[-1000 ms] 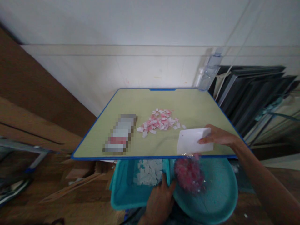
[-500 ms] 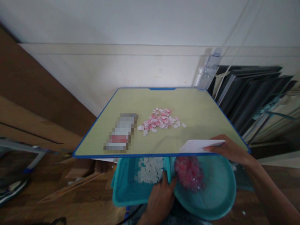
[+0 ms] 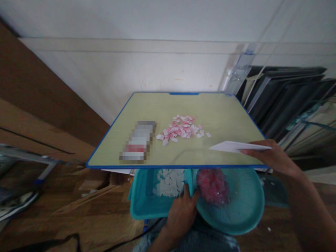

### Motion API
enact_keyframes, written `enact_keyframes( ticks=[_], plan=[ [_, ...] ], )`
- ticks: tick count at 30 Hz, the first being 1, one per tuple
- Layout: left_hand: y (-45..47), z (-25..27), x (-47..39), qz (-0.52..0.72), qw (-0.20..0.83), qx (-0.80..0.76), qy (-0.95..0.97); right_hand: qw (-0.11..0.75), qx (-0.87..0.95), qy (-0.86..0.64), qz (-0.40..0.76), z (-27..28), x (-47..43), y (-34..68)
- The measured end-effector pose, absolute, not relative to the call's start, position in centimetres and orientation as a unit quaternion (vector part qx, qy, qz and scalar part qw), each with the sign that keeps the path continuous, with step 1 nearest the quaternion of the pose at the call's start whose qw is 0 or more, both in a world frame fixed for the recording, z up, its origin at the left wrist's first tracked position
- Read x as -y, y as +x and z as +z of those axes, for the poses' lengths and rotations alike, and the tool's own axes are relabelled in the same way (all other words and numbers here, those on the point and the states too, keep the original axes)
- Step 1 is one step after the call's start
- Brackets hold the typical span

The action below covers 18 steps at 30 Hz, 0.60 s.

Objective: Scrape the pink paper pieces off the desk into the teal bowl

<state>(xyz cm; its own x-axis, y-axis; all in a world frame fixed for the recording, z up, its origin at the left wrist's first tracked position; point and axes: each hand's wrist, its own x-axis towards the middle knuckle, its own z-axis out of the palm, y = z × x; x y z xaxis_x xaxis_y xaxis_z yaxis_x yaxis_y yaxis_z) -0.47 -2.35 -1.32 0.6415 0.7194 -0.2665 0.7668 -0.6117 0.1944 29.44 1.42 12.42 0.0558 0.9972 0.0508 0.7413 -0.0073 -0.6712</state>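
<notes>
A thin white card or folded sheet (image 3: pixel 228 146), its exact kind unclear, is pinched in my right hand (image 3: pixel 273 155) above the front right of the small table (image 3: pixel 147 108). My left hand (image 3: pixel 182 210) grips where two teal vessels meet, index finger over the rim of the rectangular basin (image 3: pixel 147 212) and thumb by the round basin (image 3: pixel 244 224). Small white pieces (image 3: pixel 169 183) lie in the rectangular basin. A clear bag of pink-red material (image 3: pixel 213 185) rests in the round one. Pink and white paper pieces (image 3: pixel 181 129) are heaped on the tabletop.
A pixelated phone-like object (image 3: pixel 139 141) lies on the table's left side. A clear plastic bottle (image 3: pixel 238 75) stands at the back right corner. Dark flat panels (image 3: pixel 286 92) lean right of the table. Brown boards (image 3: pixel 52 98) stand at left.
My right hand has lifted the white card and moved it slightly right. My left hand keeps its place on the rims. The whole view has shifted a little.
</notes>
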Motion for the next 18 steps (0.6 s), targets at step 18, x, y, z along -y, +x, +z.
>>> enact_keyframes(
  ticks=[18],
  plan=[
    [-0.5, -1.2, 2.2, -0.104, 0.156, -0.418, 0.889, 0.280, 0.729, -0.540, 0.314, 11.7, 2.9, 29.9]
  ],
)
